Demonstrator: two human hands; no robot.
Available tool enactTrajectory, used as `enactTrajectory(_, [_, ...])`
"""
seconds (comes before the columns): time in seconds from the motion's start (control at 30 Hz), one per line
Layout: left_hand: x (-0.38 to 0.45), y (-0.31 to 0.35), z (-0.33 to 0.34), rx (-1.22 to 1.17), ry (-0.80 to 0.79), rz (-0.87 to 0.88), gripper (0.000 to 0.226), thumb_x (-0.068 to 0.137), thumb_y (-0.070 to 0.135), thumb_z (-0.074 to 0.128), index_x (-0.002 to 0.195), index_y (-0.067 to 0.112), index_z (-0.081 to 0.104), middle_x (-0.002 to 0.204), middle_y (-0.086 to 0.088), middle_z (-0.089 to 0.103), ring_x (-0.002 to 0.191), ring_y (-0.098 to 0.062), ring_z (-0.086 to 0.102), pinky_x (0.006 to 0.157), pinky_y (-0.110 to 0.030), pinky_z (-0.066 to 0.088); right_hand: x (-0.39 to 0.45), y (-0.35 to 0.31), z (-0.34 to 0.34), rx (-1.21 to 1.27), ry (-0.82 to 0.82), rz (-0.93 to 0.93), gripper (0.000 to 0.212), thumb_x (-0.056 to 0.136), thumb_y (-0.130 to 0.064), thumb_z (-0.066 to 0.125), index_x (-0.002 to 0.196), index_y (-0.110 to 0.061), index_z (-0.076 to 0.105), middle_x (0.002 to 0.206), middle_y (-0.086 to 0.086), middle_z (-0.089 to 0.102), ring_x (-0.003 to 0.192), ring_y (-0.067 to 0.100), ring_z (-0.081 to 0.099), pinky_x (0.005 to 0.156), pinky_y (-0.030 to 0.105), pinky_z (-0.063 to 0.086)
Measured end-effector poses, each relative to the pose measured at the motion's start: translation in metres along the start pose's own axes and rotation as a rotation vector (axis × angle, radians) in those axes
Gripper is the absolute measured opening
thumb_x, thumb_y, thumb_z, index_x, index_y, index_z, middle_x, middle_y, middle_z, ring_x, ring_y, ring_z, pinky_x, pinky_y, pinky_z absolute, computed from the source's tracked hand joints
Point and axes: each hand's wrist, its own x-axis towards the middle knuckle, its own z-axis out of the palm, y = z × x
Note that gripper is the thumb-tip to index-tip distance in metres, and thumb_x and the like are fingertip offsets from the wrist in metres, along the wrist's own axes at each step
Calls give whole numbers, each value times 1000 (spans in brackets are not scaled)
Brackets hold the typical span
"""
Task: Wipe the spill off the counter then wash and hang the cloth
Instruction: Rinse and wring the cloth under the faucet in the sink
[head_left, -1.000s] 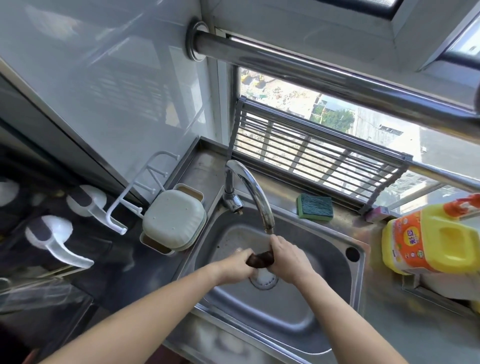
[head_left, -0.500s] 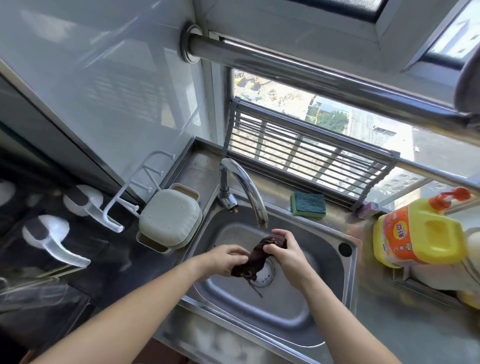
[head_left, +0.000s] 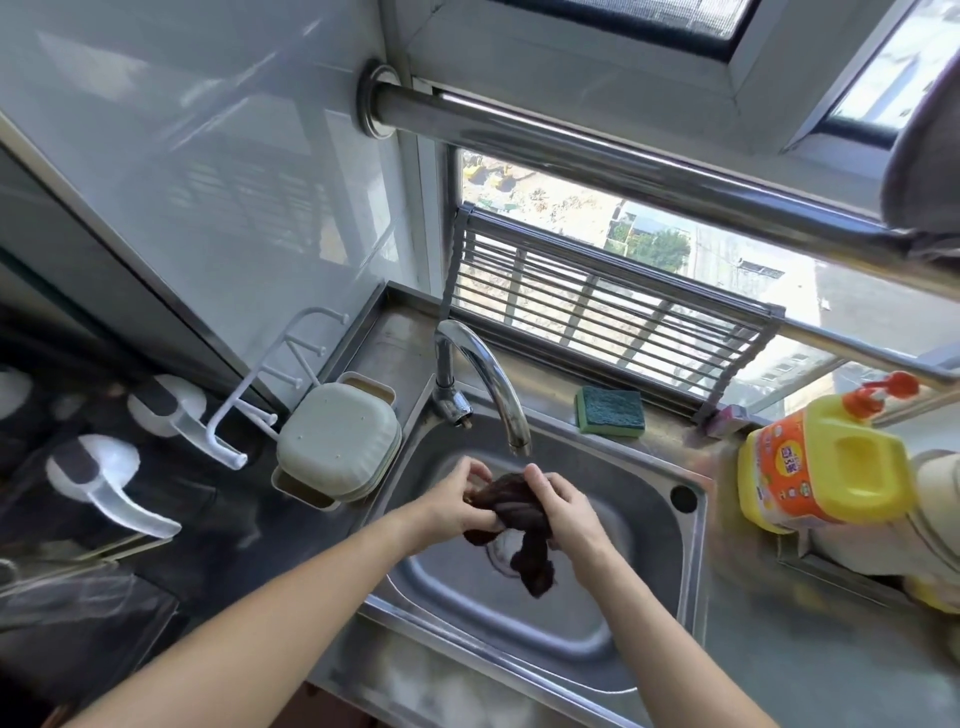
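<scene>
Over the sink (head_left: 649, 519) drain, below the tap (head_left: 498, 384), left hand (head_left: 457, 499) and right hand (head_left: 566, 506) grip the bunched dark cloth (head_left: 511, 512); dangling tail may drip onto the counter (head_left: 810, 670) if lifted unwrung.

A home kitchen: steel sink (head_left: 691, 525), faucet (head_left: 483, 374), sponge (head_left: 612, 410), detergent jug (head_left: 826, 462).
</scene>
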Motion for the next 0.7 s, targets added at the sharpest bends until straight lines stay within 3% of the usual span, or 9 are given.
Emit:
enactTrajectory(0.07, [-3, 8, -3, -170, -89, -26, 41, 82, 16, 77, 120, 15, 63, 104, -9, 72, 93, -17, 69, 80, -26, 53, -5, -3, -4, 42, -78, 47, 37, 95, -59, 59, 100, -28, 78, 92, -7, 79, 82, 5, 72, 75, 24, 52])
enactTrajectory(0.17, [-3, 15, -5, -391, -134, -64, 40, 77, 8, 69, 117, 6, 67, 102, -12, 71, 92, -20, 68, 82, -28, 56, -5, 2, -10, 22, -115, 69, 37, 93, -60, 60, 100, -29, 79, 95, -7, 80, 91, 9, 73, 84, 29, 54])
enactTrajectory(0.23, [-2, 17, -5, -500, -54, -104, 36, 77, 0, 60, 112, 9, 66, 99, -11, 70, 90, -20, 67, 81, -31, 58, -4, 3, -10, -62, -86, 4, 45, 90, -64, 61, 96, -24, 79, 91, -11, 79, 88, 6, 71, 83, 28, 53])
enactTrajectory(0.33, [4, 17, -4, -589, 167, -102, 35, 86, -11, 52, 111, 11, 65, 94, -9, 70, 78, -19, 67, 74, -32, 58, -3, 7, -11, -175, -42, -167, 65, 86, -69, 60, 77, -6, 69, 70, -10, 61, 66, 7, 55, 68, 32, 43])
enactTrajectory(0.43, [10, 14, -10, -633, 287, -100, 26, 91, 0, 64, 116, 5, 67, 96, -13, 73, 77, -19, 69, 69, -28, 58, -4, 10, -13, -80, -135, -151, 45, 78, -51, 79, 92, -9, 69, 82, 1, 71, 75, 11, 64, 74, 33, 53])
enactTrajectory(0.5, [9, 15, -15, -630, 297, -101, 32, 90, 9, 72, 120, 0, 67, 104, -15, 74, 86, -21, 71, 71, -26, 58, -3, 11, -15, -91, -231, -149, 40, 71, -37, 82, 91, -6, 65, 81, 1, 68, 75, 13, 62, 72, 30, 50])
enactTrajectory(0.6, [4, 16, -18, -572, 208, -89, 32, 91, 17, 73, 121, 5, 68, 114, -15, 75, 97, -22, 72, 81, -31, 57, -4, 9, -12, -33, -349, -154, 22, 70, -15, 72, 81, -11, 53, 78, 1, 53, 76, 16, 53, 75, 32, 42])
enactTrajectory(0.7, [0, 17, -19, -630, 126, -65, 34, 92, 16, 72, 124, 4, 63, 114, -15, 73, 102, -26, 72, 85, -38, 59, -7, 6, -7, 134, -374, -104, 31, 76, -13, 76, 91, -12, 50, 81, 5, 57, 79, 21, 54, 74, 33, 45])
